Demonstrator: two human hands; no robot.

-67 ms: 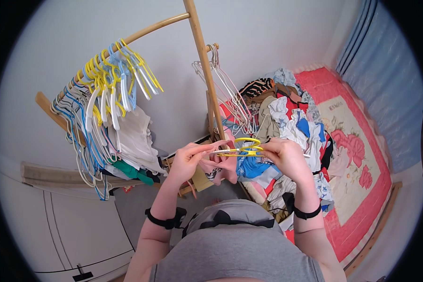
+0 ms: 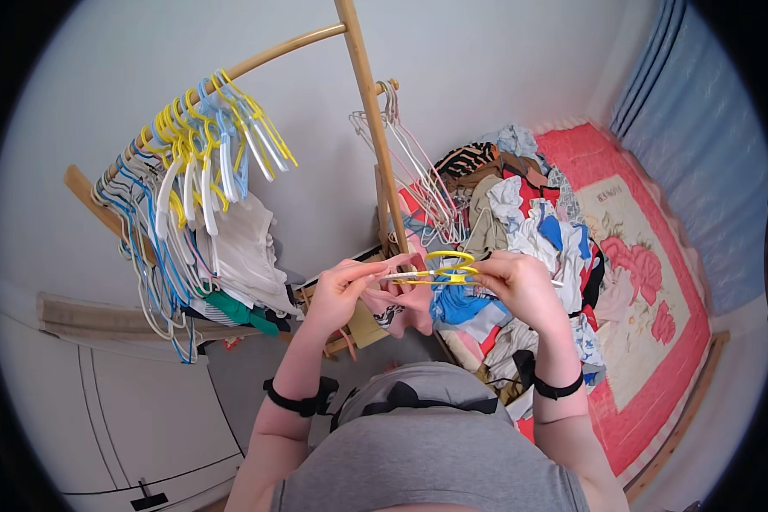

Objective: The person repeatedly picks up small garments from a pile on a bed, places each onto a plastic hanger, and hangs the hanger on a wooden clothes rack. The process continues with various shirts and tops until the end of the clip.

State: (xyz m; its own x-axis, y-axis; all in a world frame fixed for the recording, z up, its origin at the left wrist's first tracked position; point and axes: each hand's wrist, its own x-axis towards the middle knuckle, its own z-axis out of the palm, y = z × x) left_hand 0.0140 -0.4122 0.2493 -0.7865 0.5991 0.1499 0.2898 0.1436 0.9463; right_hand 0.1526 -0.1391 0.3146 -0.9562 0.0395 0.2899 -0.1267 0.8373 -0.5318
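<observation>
Head view: pinched between thumb and fingers of the left hand (image 2: 340, 292), a soft pink garment (image 2: 416, 303), limp and creased, with a dark print; gripped in the right hand (image 2: 516, 280), a smooth yellow-and-white hanger (image 2: 458, 277) with a rounded hook, its pale arm reaching toward the garment, all in front of the body. Just beyond, a rumpled heap of clothes (image 2: 529, 239), plain, striped and patterned, on a red-bordered floral bedspread (image 2: 610, 418). To the left, a bowed wooden rack (image 2: 273, 53) bearing slim yellow, white and blue hangers (image 2: 206, 196); far right, a pleated blue curtain (image 2: 700, 171).

Hard to make out: the held hanger, nearly edge-on, possibly more than one, its white end partly lost against pink cloth. Largely covered by the heap: the bedspread's near side. Cut off by the dark round rim: the curtain.

Counted: two hands, both gripping; two black wristbands (image 2: 557, 390), one per arm; one pink garment. Too overlapped for a sure count: the rack's hangers and the piled clothes.
</observation>
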